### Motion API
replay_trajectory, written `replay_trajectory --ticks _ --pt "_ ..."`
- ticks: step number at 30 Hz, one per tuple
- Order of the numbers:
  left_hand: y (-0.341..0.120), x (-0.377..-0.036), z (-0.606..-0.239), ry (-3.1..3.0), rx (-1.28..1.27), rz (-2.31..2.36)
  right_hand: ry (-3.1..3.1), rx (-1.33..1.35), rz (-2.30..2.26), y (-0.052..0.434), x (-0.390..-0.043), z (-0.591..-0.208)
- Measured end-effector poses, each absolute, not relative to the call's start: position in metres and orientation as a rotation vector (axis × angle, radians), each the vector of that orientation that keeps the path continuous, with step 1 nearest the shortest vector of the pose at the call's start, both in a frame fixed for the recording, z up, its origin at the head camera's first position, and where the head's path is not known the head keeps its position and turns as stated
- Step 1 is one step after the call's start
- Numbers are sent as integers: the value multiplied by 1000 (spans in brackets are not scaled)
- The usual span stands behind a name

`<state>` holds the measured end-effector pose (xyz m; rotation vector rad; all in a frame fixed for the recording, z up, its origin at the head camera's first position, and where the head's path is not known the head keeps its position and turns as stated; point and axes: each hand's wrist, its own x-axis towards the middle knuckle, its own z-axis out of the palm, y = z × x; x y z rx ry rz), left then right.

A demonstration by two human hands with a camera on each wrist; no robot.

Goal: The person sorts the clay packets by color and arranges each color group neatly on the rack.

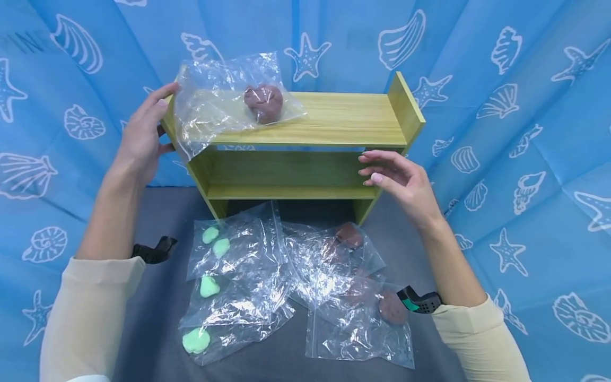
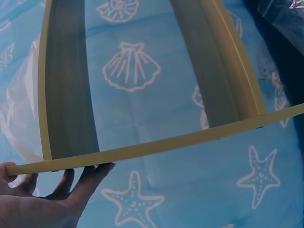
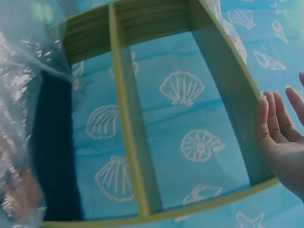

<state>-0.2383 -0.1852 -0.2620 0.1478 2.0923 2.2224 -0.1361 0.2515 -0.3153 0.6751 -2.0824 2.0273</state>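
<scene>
A yellow wooden shelf [image 1: 334, 119] stands at the back, with an upper board and a lower one. At its upper left, my left hand [image 1: 143, 132] grips the edge of the side panel [image 2: 128, 153], thumb on one face and fingers on the other. On the top board lies a clear plastic bag [image 1: 215, 114] with a brown clay lump [image 1: 264, 104] in it; the bag hangs over the front left edge. My right hand [image 1: 401, 178] is in front of the shelf's right side, fingers loosely bent, holding nothing.
Before the shelf, several clear bags with light green lumps [image 1: 208, 286] lie on the dark grey cloth [image 1: 281, 355] at left. More bags with brown lumps [image 1: 392, 307] overlap at right. A blue curtain [image 1: 343, 32] with white shell prints hangs behind.
</scene>
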Motion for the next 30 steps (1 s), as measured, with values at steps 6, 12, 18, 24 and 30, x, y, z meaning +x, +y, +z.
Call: replay_trajectory --ticks 6,12,18,24,30 --pt "-187 -237 -260 2096 155 2212 -2123 639 2004 267 -118 -335" --pt "-190 -237 -258 2088 181 2203 -2090 646 2022 279 -105 -350" --pt "-197 -237 -258 2082 267 2141 -2107 614 2027 292 -94 -364" --pt "-199 -236 -261 2083 288 2090 -2193 507 2012 308 -75 -385" --pt "-194 -238 -260 2067 300 2091 -2266 434 1979 321 -55 -404"
